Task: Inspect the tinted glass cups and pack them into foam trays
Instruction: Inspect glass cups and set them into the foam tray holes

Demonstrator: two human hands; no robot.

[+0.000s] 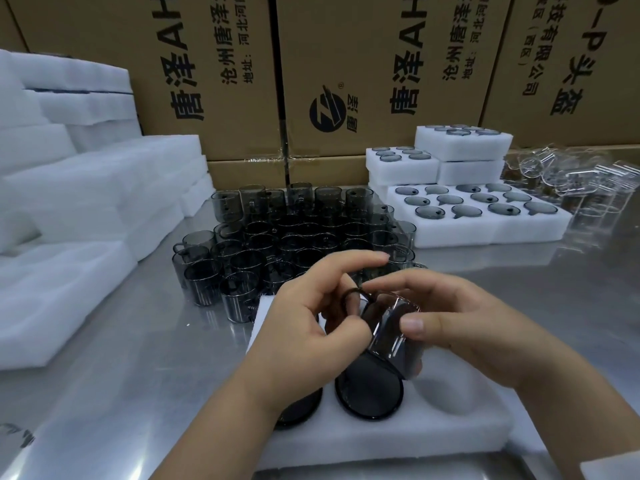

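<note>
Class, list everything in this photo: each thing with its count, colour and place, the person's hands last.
held cup: one, smoky grey, tilted above near tray
seated cups: two visible, dark grey, in near tray
near tray: one, white foam, table front
loose cups: many, grey, table middle
filled trays: several, white, right rear, stacked
foam stacks: several, white, left
clear glassware: a heap, colourless, far right
cartons: several, brown, behind
table: one, grey metal
left hand: holds held cup's handle
right hand: grips held cup's body
</note>
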